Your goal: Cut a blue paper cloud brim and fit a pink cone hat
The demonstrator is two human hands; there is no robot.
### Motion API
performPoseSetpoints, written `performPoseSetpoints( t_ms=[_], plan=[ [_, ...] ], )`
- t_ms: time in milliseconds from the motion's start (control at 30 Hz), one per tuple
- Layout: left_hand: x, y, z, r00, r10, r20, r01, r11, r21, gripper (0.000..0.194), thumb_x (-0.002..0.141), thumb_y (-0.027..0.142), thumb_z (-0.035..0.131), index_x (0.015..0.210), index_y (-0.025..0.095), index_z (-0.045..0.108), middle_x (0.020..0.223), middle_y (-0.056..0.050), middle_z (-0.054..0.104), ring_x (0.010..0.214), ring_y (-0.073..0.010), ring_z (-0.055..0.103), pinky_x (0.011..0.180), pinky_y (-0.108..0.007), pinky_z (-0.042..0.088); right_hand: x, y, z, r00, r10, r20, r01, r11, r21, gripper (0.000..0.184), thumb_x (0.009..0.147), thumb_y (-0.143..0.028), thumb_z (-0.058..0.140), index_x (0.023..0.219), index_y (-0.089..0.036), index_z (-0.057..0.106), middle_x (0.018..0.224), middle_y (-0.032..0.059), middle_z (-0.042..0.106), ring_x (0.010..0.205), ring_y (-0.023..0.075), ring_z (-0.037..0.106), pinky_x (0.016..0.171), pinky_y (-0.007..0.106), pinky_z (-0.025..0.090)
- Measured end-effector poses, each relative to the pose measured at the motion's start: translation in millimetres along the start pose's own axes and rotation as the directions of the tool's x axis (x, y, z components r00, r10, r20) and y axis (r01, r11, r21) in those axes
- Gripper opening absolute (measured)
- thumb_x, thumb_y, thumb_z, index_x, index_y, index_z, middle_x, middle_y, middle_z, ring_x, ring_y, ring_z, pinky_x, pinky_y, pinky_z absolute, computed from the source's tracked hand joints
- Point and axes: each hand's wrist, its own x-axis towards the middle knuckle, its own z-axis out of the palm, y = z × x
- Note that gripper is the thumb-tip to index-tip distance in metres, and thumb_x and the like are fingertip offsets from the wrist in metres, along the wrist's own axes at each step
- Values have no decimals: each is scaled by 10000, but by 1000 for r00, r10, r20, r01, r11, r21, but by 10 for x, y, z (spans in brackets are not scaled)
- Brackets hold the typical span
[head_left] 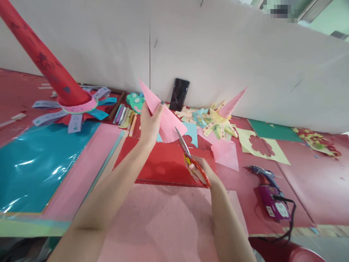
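Note:
A pink paper cone [170,123] is pinched in my left hand [151,123], its narrow tip pointing up and left. My right hand [200,167] is wrapped round a pair of scissors [185,143] with red and yellow handles. The blade tips point up and left, close to the cone's lower right edge; whether they touch the paper I cannot tell. Below both hands lies a red sheet [163,163]. A cut blue sheet [193,133] and a folded pink paper piece [225,153] rest just beyond the scissors.
A tall red paper cone [51,65] with paper strips stands at left, behind a packet of blue paper [40,163]. A phone [179,94] leans on the white wall. A smaller pink cone [231,103] is at right. A glue gun [263,173] and purple box [274,203] lie nearer.

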Motion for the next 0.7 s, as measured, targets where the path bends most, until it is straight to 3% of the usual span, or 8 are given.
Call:
performPoseSetpoints(
  t_ms=[233,433,700],
  plan=[
    [13,-18,-12,1000,11,4,-11,1000,19,281,772,388,664,965,199,588,931,-45,655,931,-190,634,826,-305,508,13,54,-6,1000,-16,-18,16,1000,5,552,700,-741,544,687,-215,378,456,-99,312,330,55,299,364,222,213],
    [11,-36,-9,1000,-14,-19,14,1000,0,266,769,396,660,912,188,575,909,-42,655,887,-187,643,778,-299,515,4,-42,7,998,-41,-40,36,992,-122,577,693,-772,512,712,-205,408,506,-72,370,394,71,356,394,221,266],
    [224,7,-139,980,-63,-188,29,983,-183,254,751,353,686,897,203,541,838,-16,635,828,-170,645,795,-327,513,25,-12,4,996,-36,-79,26,992,-123,545,697,-740,539,700,-204,439,522,-70,349,413,67,310,405,220,259]
  ],
)
